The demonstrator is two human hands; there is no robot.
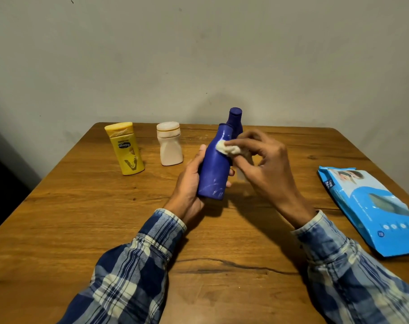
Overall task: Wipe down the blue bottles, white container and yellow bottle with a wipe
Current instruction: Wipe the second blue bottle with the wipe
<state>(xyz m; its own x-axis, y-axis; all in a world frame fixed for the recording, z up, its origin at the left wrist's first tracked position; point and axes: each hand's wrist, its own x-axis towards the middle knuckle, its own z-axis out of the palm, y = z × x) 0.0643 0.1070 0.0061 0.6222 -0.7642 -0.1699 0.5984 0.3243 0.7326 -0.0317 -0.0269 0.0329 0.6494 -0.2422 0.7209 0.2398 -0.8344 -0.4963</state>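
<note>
Plastic looks light, likely slippery once damp. Your left hand (pixel 187 185) grips the blue bottle (pixel 214 169) round its wide lower body, the safest hold, above the middle of the table (pixel 82 218); your right hand (pixel 264 164) pinches the wipe (pixel 229 148) against its shoulder.

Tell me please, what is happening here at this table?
A person in a plaid shirt is cleaning bottles. The left hand grips a tilted blue bottle, and the right hand presses a white wipe against its upper part. A second blue bottle stands just behind. The white container and the yellow bottle stand upright at the far left of the table. A blue wipes pack lies at the right.
</note>
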